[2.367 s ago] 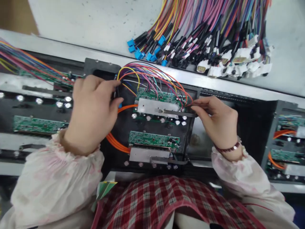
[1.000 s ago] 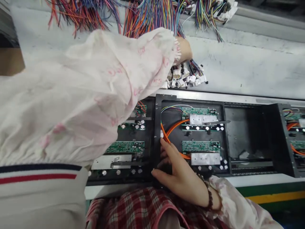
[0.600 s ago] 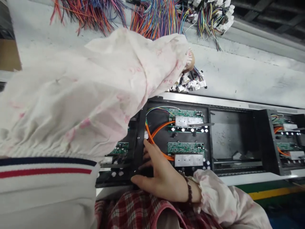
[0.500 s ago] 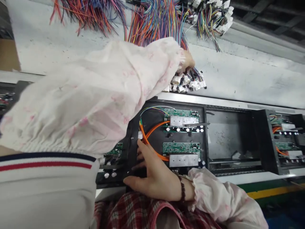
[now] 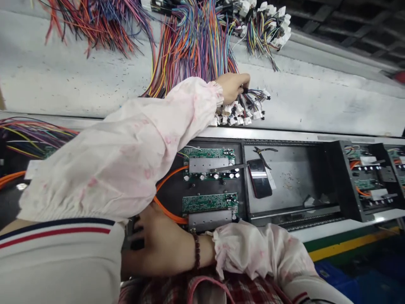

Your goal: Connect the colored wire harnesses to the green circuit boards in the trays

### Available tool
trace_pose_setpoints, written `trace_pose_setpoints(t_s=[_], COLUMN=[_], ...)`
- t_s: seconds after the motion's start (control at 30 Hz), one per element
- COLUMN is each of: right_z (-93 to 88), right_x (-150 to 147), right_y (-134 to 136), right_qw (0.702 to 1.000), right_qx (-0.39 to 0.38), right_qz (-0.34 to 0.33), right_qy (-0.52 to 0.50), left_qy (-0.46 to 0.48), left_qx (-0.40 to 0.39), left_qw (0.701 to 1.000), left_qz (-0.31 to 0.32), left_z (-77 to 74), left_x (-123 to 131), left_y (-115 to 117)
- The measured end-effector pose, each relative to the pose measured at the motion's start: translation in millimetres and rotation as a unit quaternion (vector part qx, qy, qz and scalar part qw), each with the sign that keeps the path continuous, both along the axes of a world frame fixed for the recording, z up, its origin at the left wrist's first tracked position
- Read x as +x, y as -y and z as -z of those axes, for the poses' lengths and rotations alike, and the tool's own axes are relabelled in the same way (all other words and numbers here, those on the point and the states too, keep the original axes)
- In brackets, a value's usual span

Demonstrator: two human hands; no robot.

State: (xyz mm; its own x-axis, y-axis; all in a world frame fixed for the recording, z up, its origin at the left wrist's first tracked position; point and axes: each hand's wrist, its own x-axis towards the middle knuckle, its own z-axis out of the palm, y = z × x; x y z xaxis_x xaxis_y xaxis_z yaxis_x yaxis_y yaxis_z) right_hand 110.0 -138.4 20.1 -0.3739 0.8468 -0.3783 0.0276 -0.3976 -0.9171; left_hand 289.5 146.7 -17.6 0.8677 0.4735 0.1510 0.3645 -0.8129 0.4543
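Observation:
My left hand [image 5: 233, 87] reaches out over the white ledge, its fingers curled on a wire harness [image 5: 253, 95] at the connector end of a large bundle of coloured wires [image 5: 202, 46]. White plugs [image 5: 236, 112] lie just below the wrist. Low in the view, my right hand [image 5: 163, 242] is beside a black tray, thumb and fingers apart; the left sleeve and shadow partly hide the fingertips. In that tray are an upper green circuit board [image 5: 209, 154], a lower green circuit board [image 5: 210, 202] and orange cables [image 5: 167, 177].
A phone [image 5: 260, 179] and cutting pliers [image 5: 264, 154] lie in the metal bay right of the boards. More black trays with boards [image 5: 367, 175] stand at the right. Red wires [image 5: 104, 29] and another plug bundle [image 5: 268, 25] lie farther back. Coloured wires [image 5: 34, 133] cross at left.
The black tray and my right hand have shifted left in view. My left hand has moved slightly across the plugs, its fingers now curled down. The phone and pliers have become visible.

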Motion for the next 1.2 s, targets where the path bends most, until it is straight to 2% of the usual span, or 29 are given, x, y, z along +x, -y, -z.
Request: trace_pose_setpoints(t_s=[0.07,0.1,0.13,0.2,0.23,0.3,0.37,0.4,0.5,0.57,0.67,0.8,0.83,0.93,1.03,1.2], right_z=[-9.8,-16.5,-23.0,-31.2,-31.4,-23.6,-8.5,-0.5,15.3,16.1,8.4,-1.4,-3.4,-9.8,-14.3,-7.2], right_x=[18,34,56,109,138,192,233,247,265,263,256,257,259,265,268,264], right_y=[1,1,1,-6,-12,-32,-53,-63,-79,-81,-77,-70,-68,-58,-47,-47], right_qw=[0.996,0.994,0.994,0.973,0.948,0.891,0.829,0.809,0.745,0.714,0.701,0.621,0.610,0.622,0.637,0.654], right_qx=[0.015,0.032,0.055,0.051,0.069,0.125,0.194,0.215,0.258,0.279,0.299,0.342,0.345,0.342,0.350,0.357], right_qz=[-0.005,0.017,0.069,0.223,0.303,0.395,0.450,0.465,0.526,0.550,0.511,0.437,0.414,0.326,0.253,0.202], right_qy=[-0.093,-0.101,-0.070,0.016,0.072,0.186,0.270,0.289,0.318,0.333,0.398,0.554,0.581,0.624,0.639,0.635], left_qy=[0.025,0.035,0.045,0.068,0.083,0.115,0.134,0.134,0.123,0.114,0.105,0.093,0.084,0.047,0.015,-0.007], left_qx=[-0.008,-0.010,-0.012,-0.023,-0.034,-0.063,-0.081,-0.081,-0.068,-0.061,-0.051,-0.028,-0.019,0.007,0.048,0.102], left_qw=[1.000,0.999,0.999,0.997,0.996,0.991,0.987,0.987,0.988,0.989,0.989,0.988,0.988,0.992,0.993,0.989], left_qz=[0.003,0.005,0.007,0.011,0.016,0.029,0.041,0.045,0.060,0.074,0.092,0.121,0.125,0.119,0.109,0.108], left_z=[-6.3,-10.5,-15.1,-24.2,-28.1,-34.3,-38.3,-39.7,-42.4,-42.9,-40.7,-31.3,-28.7,-24.5,-27.9,-36.8], left_x=[-11,-17,-24,-37,-42,-49,-53,-54,-56,-58,-60,-61,-60,-62,-64,-61], left_y=[3,5,7,14,19,30,40,45,53,56,58,59,59,58,60,70])
